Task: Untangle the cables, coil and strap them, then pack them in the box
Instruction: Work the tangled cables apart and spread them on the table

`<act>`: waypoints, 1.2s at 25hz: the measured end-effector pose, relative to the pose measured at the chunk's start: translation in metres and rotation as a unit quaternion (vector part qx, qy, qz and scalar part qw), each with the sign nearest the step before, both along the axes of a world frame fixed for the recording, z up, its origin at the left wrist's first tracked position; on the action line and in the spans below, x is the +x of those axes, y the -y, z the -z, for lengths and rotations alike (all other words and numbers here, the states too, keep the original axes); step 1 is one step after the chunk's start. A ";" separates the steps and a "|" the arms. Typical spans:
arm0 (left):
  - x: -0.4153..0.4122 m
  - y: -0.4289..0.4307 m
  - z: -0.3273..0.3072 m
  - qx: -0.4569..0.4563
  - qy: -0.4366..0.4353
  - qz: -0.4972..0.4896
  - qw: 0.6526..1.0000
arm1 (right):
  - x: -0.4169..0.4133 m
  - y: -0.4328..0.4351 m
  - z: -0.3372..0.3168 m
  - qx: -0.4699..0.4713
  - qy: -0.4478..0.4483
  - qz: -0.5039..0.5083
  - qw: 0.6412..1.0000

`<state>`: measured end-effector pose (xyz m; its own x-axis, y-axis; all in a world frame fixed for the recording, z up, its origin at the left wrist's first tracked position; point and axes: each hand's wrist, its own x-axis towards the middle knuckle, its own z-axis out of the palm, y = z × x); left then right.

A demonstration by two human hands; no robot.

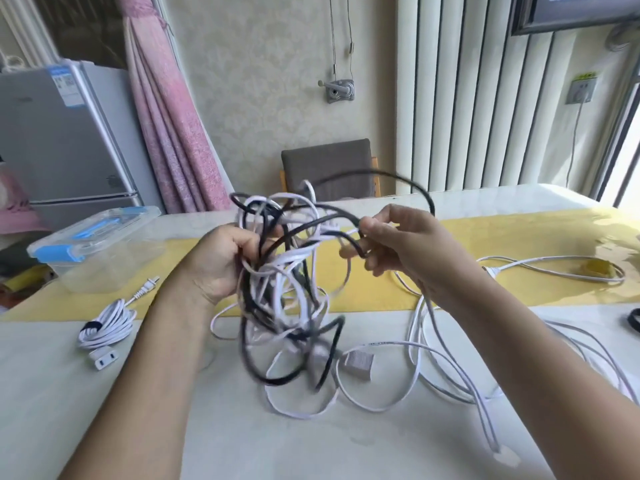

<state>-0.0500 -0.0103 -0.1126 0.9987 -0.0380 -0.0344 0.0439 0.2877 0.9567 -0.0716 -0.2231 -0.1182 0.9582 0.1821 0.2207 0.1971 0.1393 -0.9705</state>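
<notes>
Above a bench (pixel 104 410), the left hand (pixel 214 261) grips a tangle of black and white cables (pixel 284 289); the right hand (pixel 398 244) pinches one black cable (pixel 346 237). A strapped white coil (pixel 107 323) and clear box (pixel 93 247) sit left

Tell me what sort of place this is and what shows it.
Probably a home dining area: a silver fridge stands by a pink curtain, and a cushioned chair sits at the far side of the table.
</notes>
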 end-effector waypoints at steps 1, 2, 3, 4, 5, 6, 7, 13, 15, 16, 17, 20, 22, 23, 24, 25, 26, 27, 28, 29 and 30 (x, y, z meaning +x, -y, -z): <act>0.009 -0.010 0.009 0.054 -0.052 0.031 0.997 | -0.001 -0.003 0.002 -0.024 -0.013 -0.012 1.000; 0.018 -0.018 0.021 0.115 -0.087 0.052 0.988 | 0.000 -0.005 0.005 -0.059 -0.024 -0.008 0.998; 0.028 -0.024 0.034 0.188 -0.114 0.057 0.974 | 0.001 -0.005 0.008 -0.102 -0.033 0.002 0.994; 0.034 -0.027 0.043 0.266 -0.129 0.049 0.954 | 0.003 -0.004 0.012 -0.150 -0.037 0.014 0.988; 0.038 -0.030 0.051 0.346 -0.125 0.023 0.930 | 0.004 -0.001 0.013 -0.204 -0.029 0.027 0.978; 0.040 -0.033 0.056 0.409 -0.101 -0.022 0.907 | 0.006 0.004 0.013 -0.261 -0.011 0.037 0.965; 0.041 -0.035 0.058 0.455 -0.043 -0.090 0.885 | 0.007 0.009 0.013 -0.319 0.013 0.042 0.947; -0.003 0.001 0.031 0.466 0.116 0.019 0.877 | 0.011 0.014 0.021 -0.546 0.074 -0.022 0.835; -0.013 0.001 0.028 0.510 0.068 0.137 0.847 | 0.009 0.014 0.024 -0.561 0.071 -0.071 0.822; -0.014 0.000 0.028 0.521 0.062 0.151 0.838 | 0.008 0.013 0.025 -0.564 0.073 -0.095 0.817; -0.014 0.000 0.028 0.518 0.056 0.154 0.840 | 0.007 0.011 0.027 -0.560 0.076 -0.112 0.818; -0.013 0.004 0.033 0.574 0.057 0.150 0.803 | 0.005 -0.003 0.034 -0.517 0.081 -0.115 0.845; -0.013 0.008 0.034 0.659 0.054 0.131 0.739 | 0.005 -0.013 0.038 -0.502 0.055 -0.092 0.858; -0.014 0.010 0.035 0.692 0.024 0.118 0.712 | 0.005 -0.018 0.039 -0.507 0.048 -0.082 0.857; -0.014 0.013 0.035 0.715 -0.010 0.101 0.692 | 0.005 -0.021 0.040 -0.519 0.049 -0.072 0.850; -0.013 0.016 0.036 0.736 -0.036 0.089 0.670 | 0.005 -0.022 0.041 -0.532 0.054 -0.068 0.843; -0.013 0.018 0.036 0.753 -0.050 0.075 0.652 | 0.004 -0.024 0.041 -0.539 0.057 -0.064 0.838; -0.010 0.018 0.037 0.753 -0.049 0.051 0.654 | 0.004 -0.026 0.040 -0.534 0.060 -0.061 0.841; -0.006 0.016 0.039 0.728 -0.043 0.019 0.684 | 0.004 -0.026 0.040 -0.521 0.065 -0.053 0.849; -0.003 0.013 0.039 0.676 -0.022 -0.032 0.736 | 0.005 -0.026 0.038 -0.501 0.078 -0.037 0.861; 0.000 0.010 0.038 0.602 0.017 -0.109 0.791 | 0.006 -0.027 0.037 -0.468 0.099 -0.012 0.878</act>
